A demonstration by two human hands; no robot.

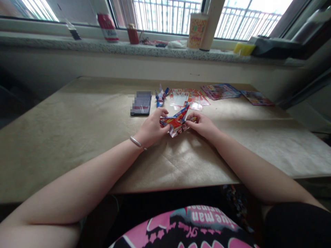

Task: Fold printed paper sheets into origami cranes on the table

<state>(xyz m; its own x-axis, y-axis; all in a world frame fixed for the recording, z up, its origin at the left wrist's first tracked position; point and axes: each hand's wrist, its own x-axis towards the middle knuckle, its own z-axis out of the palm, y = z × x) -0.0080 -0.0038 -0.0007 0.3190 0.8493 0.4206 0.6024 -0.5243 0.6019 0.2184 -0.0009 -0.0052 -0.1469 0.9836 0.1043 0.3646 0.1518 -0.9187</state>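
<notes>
I have the folded paper [177, 123], printed in red, yellow and blue, held between both hands near the middle of the table [77, 131], over its brown cover. My left hand [152, 129], with the bracelet [136, 142] at its wrist, is closed on the paper's left side with thumb and fingertips. My right hand [203, 125] pinches the right side, fingers curled in around the edge. From this angle I cannot tell whether the lowest corner rests on the table or hangs just above it. I judge this to be a crease in the making. To do it well, my left hand should stay the firm anchor while the right lines up the edges before any pressing. This paper looks glossy, so it may slip or spring back, and a slow, hard press along the fold suits it better than a quick pinch. Just beyond my hands lie a dark phone [141, 103], a small blue folded shape [161, 96] and some loose printed sheets [186, 98]. All of them are near the paper but apart from it.
</notes>
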